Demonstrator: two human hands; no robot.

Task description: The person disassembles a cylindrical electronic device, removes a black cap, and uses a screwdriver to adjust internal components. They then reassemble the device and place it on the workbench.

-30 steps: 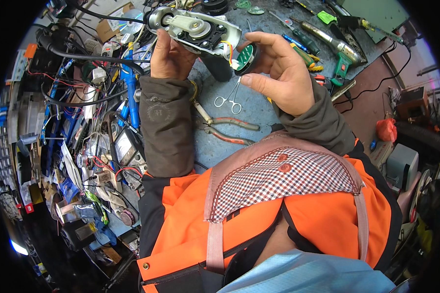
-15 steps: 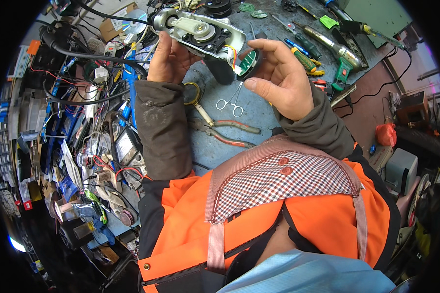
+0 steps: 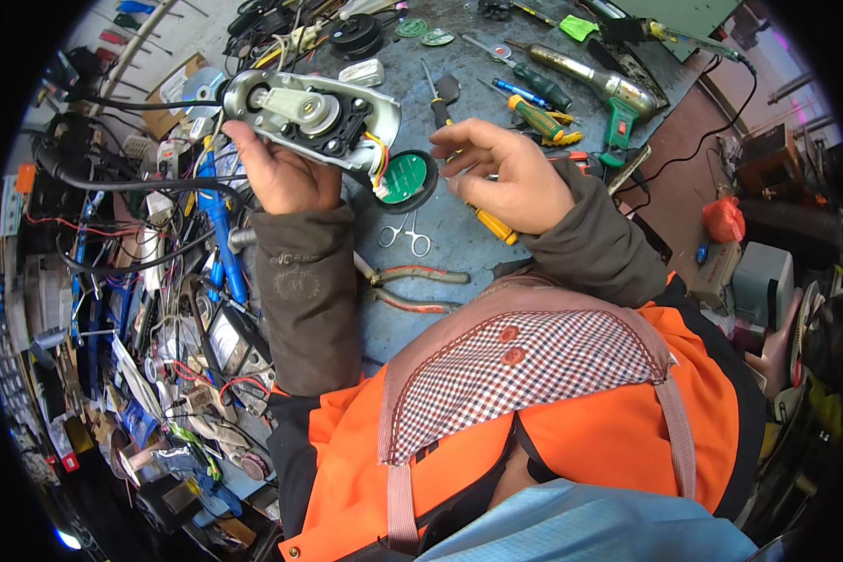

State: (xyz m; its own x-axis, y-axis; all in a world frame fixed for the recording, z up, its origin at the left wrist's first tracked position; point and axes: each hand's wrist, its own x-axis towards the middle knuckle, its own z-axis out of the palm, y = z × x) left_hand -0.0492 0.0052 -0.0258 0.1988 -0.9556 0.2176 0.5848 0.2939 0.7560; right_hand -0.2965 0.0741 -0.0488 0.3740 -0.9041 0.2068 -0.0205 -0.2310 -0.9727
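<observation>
Left hand (image 3: pixel 286 173) first: thumb at the near edge, fingers tucked beneath, and it's got a firm-looking hold on the open pale grey unit (image 3: pixel 332 122), which sits at about one o'clock from the palm. That unit's long axis tips gently, running from between nine and ten o'clock down to between three and four.

And off its lower right end come yellow, red and white wires (image 3: pixel 383 155), straight to the round green circuit board (image 3: pixel 405 178) in its black cap (image 3: pixel 429 187)! Face up, that one; whether the counter (image 3: pixel 515 258) bears it, I can't tell.

Across to the right hand (image 3: pixel 510 178): half open, fingers curled, thumb apart, nothing seen in its grip. Here's the relation to watch: the cap lies at nine o'clock, right by those fingertips, touching or only just short, too close to call. From the left hand it's at three o'clock, so the right is nearer. Metal forceps (image 3: pixel 406 234) wait at six o'clock below the cap, pliers (image 3: pixel 412 273) beyond.
</observation>
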